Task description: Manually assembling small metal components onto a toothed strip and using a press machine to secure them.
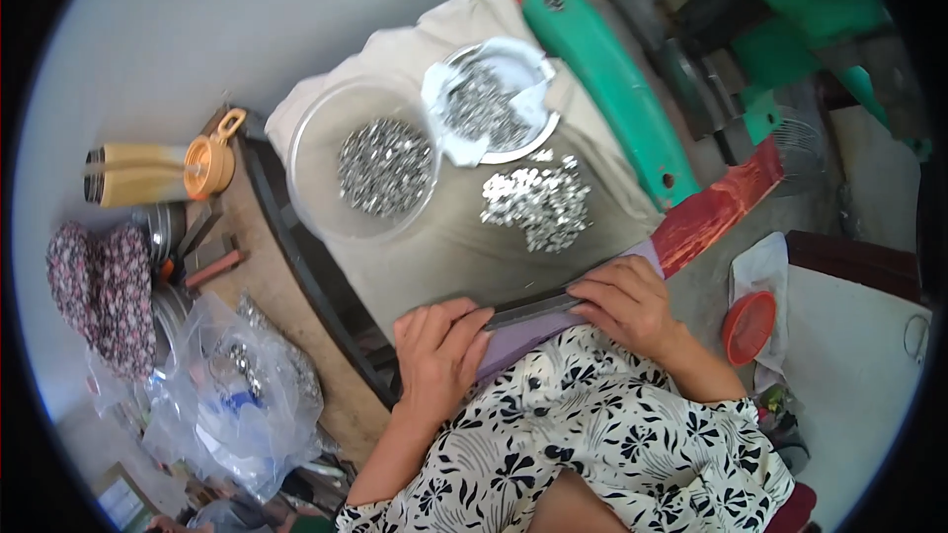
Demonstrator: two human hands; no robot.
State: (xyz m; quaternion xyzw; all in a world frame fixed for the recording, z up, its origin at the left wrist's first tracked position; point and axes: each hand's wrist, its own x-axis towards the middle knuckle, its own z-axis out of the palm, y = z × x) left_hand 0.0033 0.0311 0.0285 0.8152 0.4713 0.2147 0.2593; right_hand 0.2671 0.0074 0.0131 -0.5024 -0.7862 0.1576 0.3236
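My left hand (pixel 434 345) and my right hand (pixel 624 302) are closed on the two ends of a dark grey strip (pixel 533 309) at the work surface's near edge. A purple cloth (pixel 504 347) shows just below it, against my patterned top. Beyond the strip lies a loose pile of small shiny metal pieces (pixel 538 202). A large clear round tub (pixel 314 199) with more metal pieces stands to its left. Behind the pile, a white bowl (pixel 521 64) lined with pale plastic also holds small metal pieces. Whether the strip is loose or fixed, I cannot tell.
A green machine (pixel 607 89) takes up the far right. On the brown side table (pixel 331 365) at left are a yellow bottle (pixel 158 175), a clear plastic bag (pixel 222 405) and a flowered cloth (pixel 99 296). A red basket (pixel 750 328) sits low at the right.
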